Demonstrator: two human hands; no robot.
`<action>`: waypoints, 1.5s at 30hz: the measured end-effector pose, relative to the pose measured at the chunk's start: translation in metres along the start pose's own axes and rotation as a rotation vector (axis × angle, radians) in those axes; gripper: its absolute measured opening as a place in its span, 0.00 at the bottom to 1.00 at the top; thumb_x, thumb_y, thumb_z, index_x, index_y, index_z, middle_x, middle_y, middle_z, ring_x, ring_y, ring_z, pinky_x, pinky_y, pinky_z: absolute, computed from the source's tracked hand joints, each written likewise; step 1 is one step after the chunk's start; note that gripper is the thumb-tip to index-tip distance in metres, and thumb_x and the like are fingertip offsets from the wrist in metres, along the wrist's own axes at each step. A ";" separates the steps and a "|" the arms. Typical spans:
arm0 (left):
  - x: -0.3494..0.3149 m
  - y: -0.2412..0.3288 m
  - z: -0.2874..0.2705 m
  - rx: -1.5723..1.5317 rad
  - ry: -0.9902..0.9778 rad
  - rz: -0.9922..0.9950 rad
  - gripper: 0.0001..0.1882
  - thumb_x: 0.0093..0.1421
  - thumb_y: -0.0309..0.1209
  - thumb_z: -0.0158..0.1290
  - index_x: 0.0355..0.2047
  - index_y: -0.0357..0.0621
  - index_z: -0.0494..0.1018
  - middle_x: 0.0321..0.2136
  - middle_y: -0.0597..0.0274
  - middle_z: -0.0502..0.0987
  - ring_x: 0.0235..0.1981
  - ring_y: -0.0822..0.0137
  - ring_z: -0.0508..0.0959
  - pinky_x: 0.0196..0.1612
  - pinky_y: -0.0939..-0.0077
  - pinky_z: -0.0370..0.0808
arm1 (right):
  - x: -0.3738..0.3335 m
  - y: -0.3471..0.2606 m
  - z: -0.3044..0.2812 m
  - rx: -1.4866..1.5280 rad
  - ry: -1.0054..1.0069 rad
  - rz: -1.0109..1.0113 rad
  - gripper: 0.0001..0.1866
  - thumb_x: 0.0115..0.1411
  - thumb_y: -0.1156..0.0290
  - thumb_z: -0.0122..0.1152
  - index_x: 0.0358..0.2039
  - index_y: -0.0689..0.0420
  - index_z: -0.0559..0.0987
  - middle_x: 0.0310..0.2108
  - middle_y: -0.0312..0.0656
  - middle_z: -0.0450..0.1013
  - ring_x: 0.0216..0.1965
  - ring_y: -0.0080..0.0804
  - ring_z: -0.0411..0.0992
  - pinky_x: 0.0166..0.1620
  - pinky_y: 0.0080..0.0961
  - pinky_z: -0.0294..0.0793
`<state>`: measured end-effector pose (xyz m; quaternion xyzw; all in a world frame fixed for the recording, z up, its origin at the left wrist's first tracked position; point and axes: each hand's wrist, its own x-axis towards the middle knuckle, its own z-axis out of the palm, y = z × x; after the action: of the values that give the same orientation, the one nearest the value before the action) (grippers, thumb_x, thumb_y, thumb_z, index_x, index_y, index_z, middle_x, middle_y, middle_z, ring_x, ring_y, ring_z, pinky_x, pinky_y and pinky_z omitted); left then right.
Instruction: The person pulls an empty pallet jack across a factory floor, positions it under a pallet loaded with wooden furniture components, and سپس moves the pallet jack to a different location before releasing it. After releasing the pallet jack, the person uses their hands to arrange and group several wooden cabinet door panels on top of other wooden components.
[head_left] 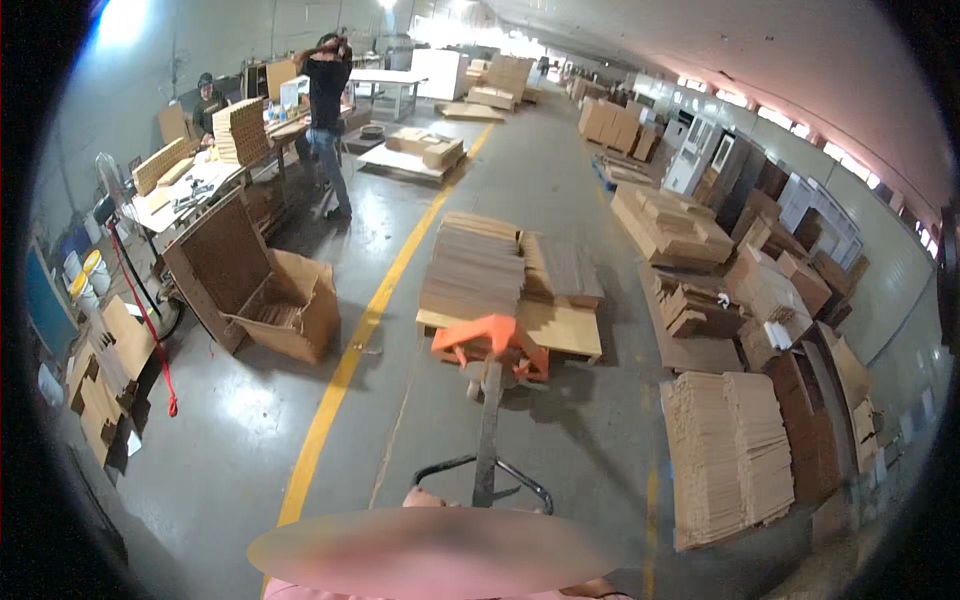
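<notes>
An orange pallet jack (pixel 490 333) stands ahead of me under a wooden pallet (pixel 563 327) stacked with wood-toned boards (pixel 473 268). Its grey shaft comes toward me and ends in a black loop handle (pixel 543 494). My left hand (pixel 428 498) is closed at the left side of this loop, partly covered by a blurred patch. Low in the picture, right of the pink clothing, a bit of skin (pixel 592 587) shows, perhaps of my right arm or hand; its fingers are hidden.
A yellow floor line (pixel 362 345) runs left of the pallet. Beyond it stand an open cardboard box (pixel 300 305), a cluttered worktable (pixel 190 200) and a person in dark clothes (pixel 327 110); another person (pixel 207 105) is behind the table. Stacked panels (pixel 725 450) line the right side.
</notes>
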<state>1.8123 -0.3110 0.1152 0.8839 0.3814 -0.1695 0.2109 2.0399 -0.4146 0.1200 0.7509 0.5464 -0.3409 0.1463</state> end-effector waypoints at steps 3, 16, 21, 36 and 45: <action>0.043 -0.004 -0.097 0.019 0.296 0.115 0.38 0.66 0.60 0.33 0.23 0.43 0.81 0.26 0.50 0.81 0.31 0.48 0.82 0.39 0.52 0.75 | -0.003 0.014 -0.119 0.056 0.325 -0.105 0.41 0.66 0.34 0.30 0.38 0.56 0.84 0.43 0.56 0.78 0.49 0.55 0.75 0.55 0.47 0.69; -0.028 0.019 0.017 -0.187 0.284 0.033 0.28 0.65 0.52 0.37 0.31 0.47 0.82 0.34 0.46 0.81 0.42 0.48 0.79 0.51 0.48 0.69 | -0.046 -0.014 0.020 0.141 0.366 -0.048 0.33 0.66 0.40 0.39 0.38 0.54 0.83 0.40 0.52 0.79 0.47 0.51 0.76 0.57 0.49 0.62; 0.022 0.012 -0.071 -0.085 0.444 0.087 0.31 0.67 0.52 0.35 0.28 0.43 0.80 0.28 0.49 0.81 0.34 0.46 0.80 0.47 0.47 0.70 | -0.027 0.002 -0.091 0.084 0.468 -0.085 0.36 0.65 0.36 0.34 0.44 0.51 0.83 0.44 0.50 0.78 0.48 0.51 0.75 0.57 0.49 0.64; -0.014 0.022 0.009 -0.126 0.383 -0.021 0.33 0.67 0.56 0.33 0.33 0.46 0.83 0.35 0.47 0.81 0.45 0.48 0.79 0.57 0.51 0.66 | -0.025 -0.006 -0.010 0.056 0.342 -0.053 0.34 0.67 0.41 0.30 0.48 0.50 0.80 0.49 0.52 0.76 0.53 0.52 0.73 0.61 0.53 0.57; 0.050 0.024 -0.129 -0.216 0.697 -0.041 0.33 0.65 0.54 0.39 0.17 0.43 0.78 0.19 0.49 0.78 0.28 0.45 0.80 0.36 0.52 0.72 | -0.030 -0.019 -0.158 0.122 0.810 -0.069 0.27 0.65 0.45 0.45 0.31 0.54 0.84 0.34 0.54 0.78 0.40 0.58 0.75 0.42 0.51 0.72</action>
<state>1.8803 -0.2312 0.2078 0.8535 0.4636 0.1791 0.1570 2.0732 -0.3363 0.2578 0.8130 0.5633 -0.0545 -0.1370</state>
